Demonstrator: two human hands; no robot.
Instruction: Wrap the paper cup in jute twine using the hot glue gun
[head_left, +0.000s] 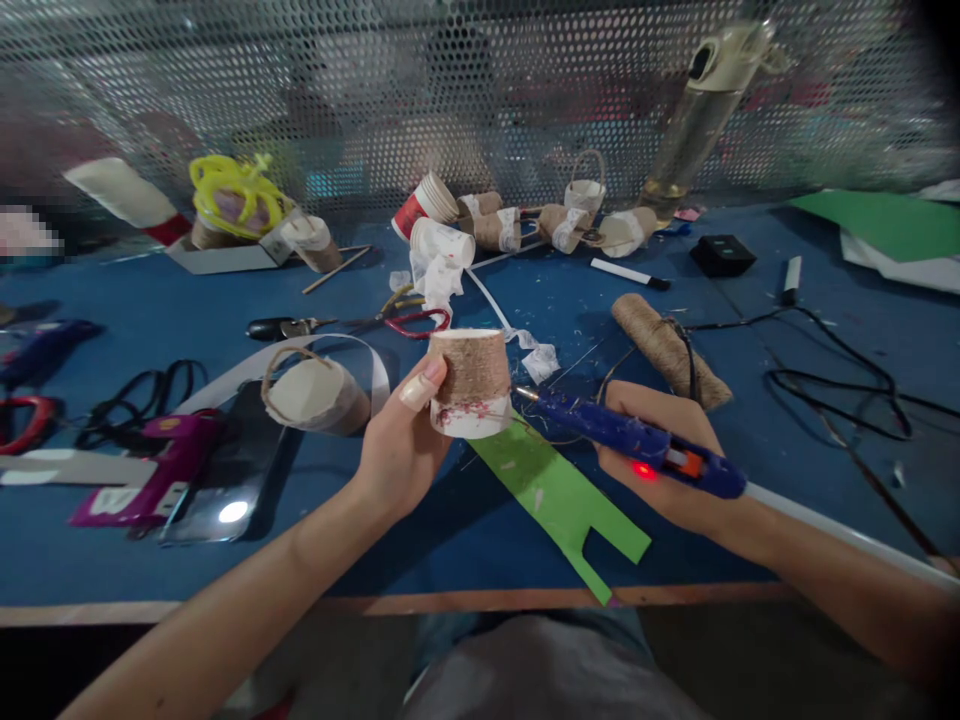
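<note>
- Left hand (401,445): closed around a twine-wrapped paper cup (472,375), held over the far end of a green strip (547,480).
- Right hand (664,408): right of the strip, curled around a blue glue gun (622,432); its tip (527,394) points at the cup, contact unclear.
- Probably best: steady the cup, dab sparingly, keep fingers clear of the likely hot tip.

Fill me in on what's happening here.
A person's left hand holds a cup with twine around its upper part; the printed band below is bare. The right hand holds a blue glue gun, its tip right by the cup's side; whether they touch, I can't tell. A twine roll lies beyond the right hand.
</note>
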